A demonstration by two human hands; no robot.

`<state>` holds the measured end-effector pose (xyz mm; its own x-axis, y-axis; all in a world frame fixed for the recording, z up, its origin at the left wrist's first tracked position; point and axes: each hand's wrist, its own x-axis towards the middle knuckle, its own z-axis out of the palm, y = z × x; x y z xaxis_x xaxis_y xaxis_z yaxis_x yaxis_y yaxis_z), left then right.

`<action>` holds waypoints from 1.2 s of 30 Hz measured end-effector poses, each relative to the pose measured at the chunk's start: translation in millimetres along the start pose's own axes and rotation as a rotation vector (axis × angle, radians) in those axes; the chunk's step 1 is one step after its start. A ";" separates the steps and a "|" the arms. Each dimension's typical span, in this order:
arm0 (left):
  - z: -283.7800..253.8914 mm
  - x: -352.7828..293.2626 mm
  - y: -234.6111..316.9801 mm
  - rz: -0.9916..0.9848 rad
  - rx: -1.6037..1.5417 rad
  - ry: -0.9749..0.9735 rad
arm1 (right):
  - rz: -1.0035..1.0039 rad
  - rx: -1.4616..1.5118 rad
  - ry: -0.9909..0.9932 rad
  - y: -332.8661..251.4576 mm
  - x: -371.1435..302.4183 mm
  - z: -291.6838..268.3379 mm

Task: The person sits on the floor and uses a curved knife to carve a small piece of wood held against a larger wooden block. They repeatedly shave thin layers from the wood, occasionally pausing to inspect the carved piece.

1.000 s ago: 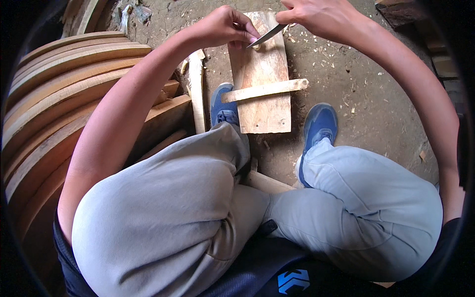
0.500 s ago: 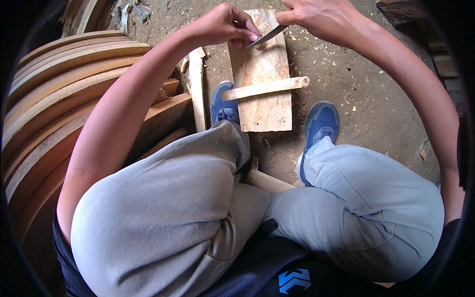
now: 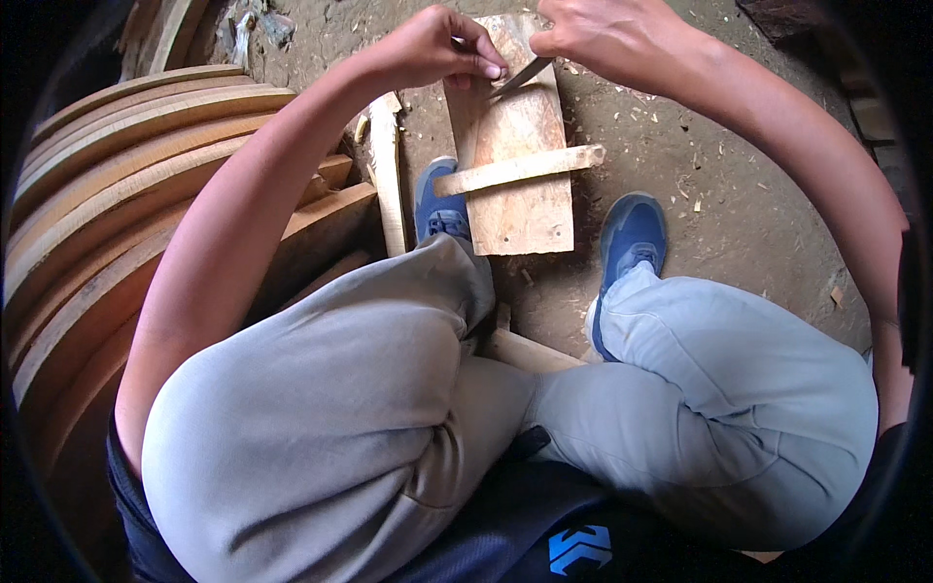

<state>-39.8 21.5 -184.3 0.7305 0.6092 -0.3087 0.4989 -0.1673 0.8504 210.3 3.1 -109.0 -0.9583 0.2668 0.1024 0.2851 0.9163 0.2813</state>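
My right hand (image 3: 604,39) is closed on a knife (image 3: 526,75); its narrow dark blade slants down and left, while the hand covers the handle. The blade tip is just above a pale wooden board (image 3: 520,219) on the ground between my feet. Close to that tip, thumb and fingers pinched together, is my left hand (image 3: 442,49). Whatever it pinches is too small and hidden to make out. A thin wooden strip (image 3: 525,169) lies crosswise over the board, both ends sticking out past its sides.
Curved wooden planks (image 3: 146,126) are stacked along my left side. A rough-edged wood offcut (image 3: 387,175) lies beside my left shoe (image 3: 442,204). My right shoe (image 3: 632,233) stands right of the board. Wood shavings are scattered on the dirt floor (image 3: 739,214).
The knife and my right hand have shifted slightly left, and the blade now points more steeply down toward the board. My left hand has barely moved and stays pinched.
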 end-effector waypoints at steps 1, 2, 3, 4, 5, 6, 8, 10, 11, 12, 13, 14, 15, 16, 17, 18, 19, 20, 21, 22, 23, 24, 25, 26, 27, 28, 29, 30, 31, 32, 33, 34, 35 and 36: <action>-0.9 0.2 -0.1 0.013 -0.006 0.002 | -0.011 0.013 -0.008 3.0 -0.3 -0.3; -2.1 0.5 0.0 -0.001 0.001 -0.010 | -0.024 0.023 -0.016 5.7 -1.1 -0.9; -2.9 0.3 0.0 -0.017 0.006 -0.023 | -0.012 0.033 -0.017 8.7 -2.6 -1.8; -2.9 -0.5 0.0 -0.010 0.002 -0.039 | -0.001 0.047 -0.018 11.8 -4.1 -2.6; -2.7 -1.5 -0.2 -0.040 0.008 -0.025 | 0.012 0.060 -0.020 14.0 -5.2 -3.1; -2.6 -2.1 -0.5 -0.043 0.009 -0.013 | 0.008 0.050 -0.019 16.3 -5.9 -3.2; -1.3 -2.2 -2.1 -0.043 0.014 -0.001 | 0.002 0.032 -0.020 19.3 -6.1 -2.6; -0.8 -2.5 -4.1 -0.039 0.024 -0.003 | -0.007 0.006 -0.029 20.6 -4.9 -1.6; -1.2 -2.2 -5.0 -0.029 -0.006 -0.013 | -0.019 -0.021 -0.014 21.3 -4.3 -1.5; -1.6 -1.9 -5.8 -0.021 -0.036 -0.023 | -0.031 -0.046 0.001 21.6 -3.7 -1.2; -2.0 -1.8 -6.5 -0.013 -0.065 -0.032 | -0.036 -0.036 0.001 21.9 -3.7 -1.5; -2.5 -1.7 -6.9 -0.022 -0.055 -0.026 | -0.041 -0.027 0.000 22.4 -3.6 -1.7; -2.0 -1.7 -7.0 -0.031 -0.046 -0.020 | -0.046 -0.017 -0.001 22.4 -3.8 -1.9; -1.5 -1.8 -6.7 -0.039 -0.037 -0.014 | -0.047 -0.025 -0.003 22.4 -4.1 -2.2; -1.8 -1.7 -6.1 -0.048 -0.032 -0.015 | -0.047 -0.032 -0.006 22.3 -4.1 -2.1; -2.0 -1.6 -5.1 -0.057 -0.027 -0.016 | -0.047 -0.040 -0.009 21.6 -4.3 -2.1; -1.8 -1.9 -3.8 -0.067 -0.022 -0.017 | -0.047 -0.041 -0.006 20.8 -4.0 -2.0; -1.7 -2.0 -2.4 -0.059 -0.015 -0.011 | -0.047 -0.042 -0.003 19.5 -3.4 -1.6; -1.4 -2.2 -0.9 -0.051 -0.007 -0.005 | -0.047 -0.042 0.001 17.7 -2.8 -1.4; -1.0 -2.7 0.5 -0.044 0.000 0.001 | -0.041 -0.046 -0.023 16.1 -1.9 -1.4; -2.0 -2.4 1.8 -0.067 -0.079 -0.011 | -0.035 -0.049 -0.047 13.8 -1.2 -1.5; -3.7 -1.5 2.9 -0.091 -0.157 -0.023 | -0.029 -0.053 -0.071 12.2 -0.5 -2.0; -4.5 -1.0 3.6 -0.115 -0.236 -0.035 | -0.031 -0.046 -0.069 11.1 0.4 -2.7; -4.7 -0.9 3.8 -0.105 -0.235 -0.039 | -0.033 -0.038 -0.068 10.3 1.1 -3.7; -4.8 -0.2 3.7 -0.095 -0.234 -0.043 | -0.035 -0.031 -0.067 10.7 2.0 -5.0; -4.7 0.2 3.2 -0.085 -0.233 -0.046 | -0.039 -0.045 -0.055 11.2 2.7 -6.3; -4.8 0.2 2.5 -0.078 -0.233 -0.046 | -0.042 -0.058 -0.043 12.7 3.4 -7.9; -5.0 0.3 1.6 -0.071 -0.232 -0.046 | -0.045 -0.071 -0.031 14.4 4.1 -9.4; -5.1 0.5 0.8 -0.063 -0.231 -0.047 | -0.041 -0.107 -0.066 15.1 5.0 -10.3; -5.2 0.7 -0.1 -0.067 -0.230 -0.049 | -0.037 -0.109 -0.087 15.7 5.5 -11.1; -5.1 1.1 -0.8 -0.071 -0.230 -0.050 | -0.032 -0.110 -0.109 16.0 5.9 -11.8; -5.1 1.5 -1.3 -0.075 -0.230 -0.050 | -0.028 -0.112 -0.130 16.1 6.1 -12.3; -5.1 1.5 -1.7 -0.073 -0.233 -0.050 | -0.029 -0.107 -0.134 16.0 6.3 -12.7; -5.1 1.4 -1.9 -0.072 -0.236 -0.048 | -0.030 -0.101 -0.137 15.8 6.3 -13.0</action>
<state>-42.1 26.6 -184.1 0.7213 0.5744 -0.3870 0.4315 0.0644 0.8998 209.1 15.4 -91.5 -0.9582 0.2839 -0.0366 0.2497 0.8916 0.3778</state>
